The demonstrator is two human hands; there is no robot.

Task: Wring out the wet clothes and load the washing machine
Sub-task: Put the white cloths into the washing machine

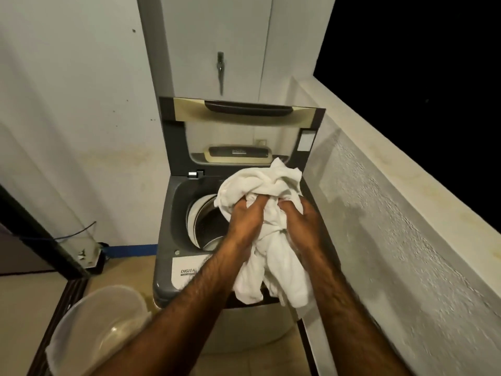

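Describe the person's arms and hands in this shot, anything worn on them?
Both forearms are bare, with no sleeves reaching into view and visible hair along them. No watch, bracelet or glove shows on the left hand or the right hand. Rings cannot be ruled out; the fingertips are buried in cloth.

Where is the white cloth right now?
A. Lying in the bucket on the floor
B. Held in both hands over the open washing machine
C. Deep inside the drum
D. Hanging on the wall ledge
B: the left hand and right hand both grip the bunched white cloth above the washing machine, whose lid is up.
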